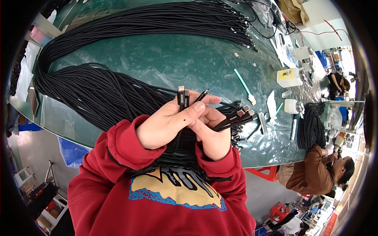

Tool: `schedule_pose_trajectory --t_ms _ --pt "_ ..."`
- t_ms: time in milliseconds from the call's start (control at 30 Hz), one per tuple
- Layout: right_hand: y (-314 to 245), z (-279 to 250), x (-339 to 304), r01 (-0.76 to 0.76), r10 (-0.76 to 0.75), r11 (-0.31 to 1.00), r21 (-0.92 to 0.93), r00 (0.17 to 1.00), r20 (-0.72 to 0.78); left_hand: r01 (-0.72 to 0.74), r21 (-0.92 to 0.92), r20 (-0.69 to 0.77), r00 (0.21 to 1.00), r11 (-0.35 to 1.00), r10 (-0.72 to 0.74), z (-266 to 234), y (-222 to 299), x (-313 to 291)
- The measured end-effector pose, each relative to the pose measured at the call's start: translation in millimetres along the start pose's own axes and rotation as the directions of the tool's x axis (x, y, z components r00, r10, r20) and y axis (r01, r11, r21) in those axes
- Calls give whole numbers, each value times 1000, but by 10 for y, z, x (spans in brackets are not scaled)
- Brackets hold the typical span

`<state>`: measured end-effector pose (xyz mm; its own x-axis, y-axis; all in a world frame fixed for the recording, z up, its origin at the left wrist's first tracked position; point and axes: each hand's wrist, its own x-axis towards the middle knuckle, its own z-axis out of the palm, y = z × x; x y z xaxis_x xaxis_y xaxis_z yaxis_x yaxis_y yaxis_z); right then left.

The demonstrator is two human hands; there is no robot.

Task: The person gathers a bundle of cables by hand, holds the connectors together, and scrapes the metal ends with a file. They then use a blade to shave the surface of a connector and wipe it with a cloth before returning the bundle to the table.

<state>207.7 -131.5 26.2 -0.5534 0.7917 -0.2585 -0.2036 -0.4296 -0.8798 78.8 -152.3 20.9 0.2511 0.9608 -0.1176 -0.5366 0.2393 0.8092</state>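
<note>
Both hands meet over the black cables in front of my chest. My left hand [163, 124] is closed on black cables, with rectangular plugs [181, 98] with metal ends standing up between its thumb and fingers. My right hand [214, 131] is closed around several more cables, whose plugs [242, 115] point out to the right. A thinner cable tip [203, 93] sticks up between the two hands, by the left thumb; which hand grips it I cannot tell. Below my hands, the cables run partly hidden behind my wrists and sleeves.
A thick bundle of black cables [157, 19] loops across the green table [189, 59]. On the right lie a thin brush [245, 86], bottles [289, 77] and another cable bundle [311, 128]. A person in brown [311, 173] sits at the right edge.
</note>
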Motion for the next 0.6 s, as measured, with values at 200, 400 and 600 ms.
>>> schedule_pose_trajectory --t_ms 200,400,600 --pt "25 30 1 46 -52 995 -91 996 -73 -44 73 -62 997 996 49 61 26 -14" --pt "14 -67 -11 70 -71 997 -13 995 -63 -132 -278 -146 985 952 94 -192 107 -45" --pt "36 -94 -3 33 -38 996 86 998 54 78 -219 -151 982 973 -112 -33 192 -84"
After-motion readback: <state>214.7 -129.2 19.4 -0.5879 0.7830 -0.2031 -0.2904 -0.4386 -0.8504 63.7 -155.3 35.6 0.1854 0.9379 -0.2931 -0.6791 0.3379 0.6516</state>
